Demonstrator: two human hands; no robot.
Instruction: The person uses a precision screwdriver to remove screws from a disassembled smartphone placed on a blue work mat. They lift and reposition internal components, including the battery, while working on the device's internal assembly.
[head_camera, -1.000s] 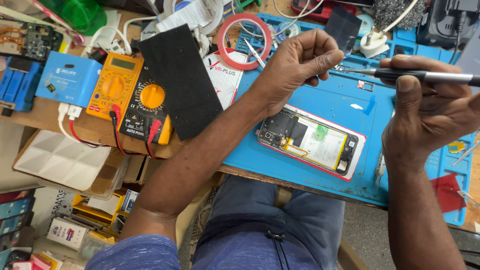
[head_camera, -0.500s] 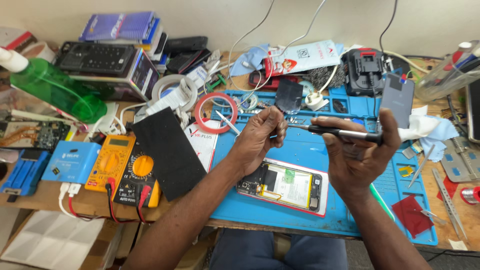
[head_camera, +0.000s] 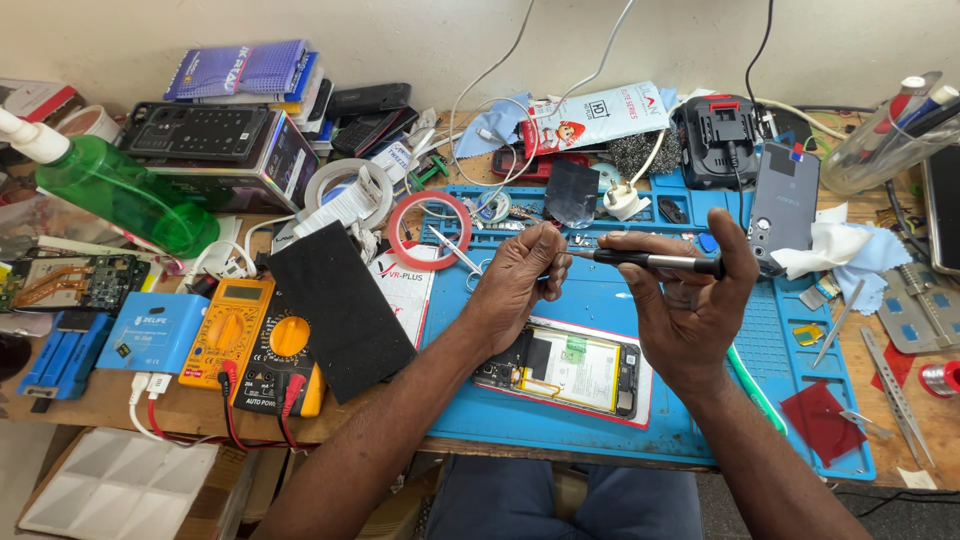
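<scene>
Screwdriver (head_camera: 655, 262) is lying level above the blue mat (head_camera: 800, 350), with the right hand (head_camera: 690, 305) gripping its dark handle; the left hand (head_camera: 520, 285) is pinching the tip end with closed fingers. Below both hands, an opened phone (head_camera: 565, 370) is resting on the mat; a yellow meter (head_camera: 232, 330) is sitting on the counter (head_camera: 90, 400) at left.

Mat (head_camera: 770, 350) right free; opened phone (head_camera: 565, 370) blocks centre.
</scene>
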